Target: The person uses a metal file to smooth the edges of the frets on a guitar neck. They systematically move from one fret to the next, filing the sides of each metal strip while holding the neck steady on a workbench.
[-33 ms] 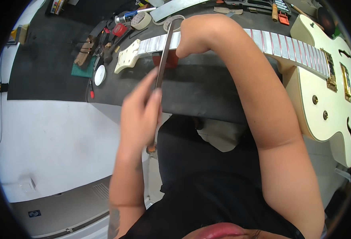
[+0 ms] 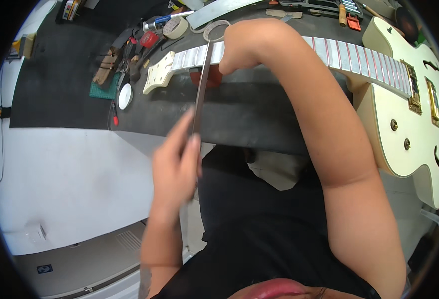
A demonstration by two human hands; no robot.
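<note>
My left hand [image 2: 174,172], blurred by motion, is closed round the near end of a long, narrow dark metal file [image 2: 202,89]. The file's far end lies across the taped fretboard of a cream electric guitar [image 2: 393,142], between the headstock and my right hand. Bent sharply at the wrist, my right hand [image 2: 243,46] grips the guitar neck [image 2: 327,52], its thumb on the near side and its other fingers hidden. Pale strips cover the fretboard between the frets. Under the neck by the file sits a reddish-brown block [image 2: 213,78], which supports it.
Tape rolls [image 2: 175,28], a red tape measure [image 2: 149,39] and several hand tools lie beyond the headstock [image 2: 158,73]. A white dish [image 2: 125,96] and a red-tipped marker [image 2: 115,113] are near the dark bench's [image 2: 259,109] front edge. A socket set [image 2: 311,6] is at the back.
My left hand has drawn the file back toward my body, so its far end now reaches less far past the neck. My right hand stays in nearly the same place.
</note>
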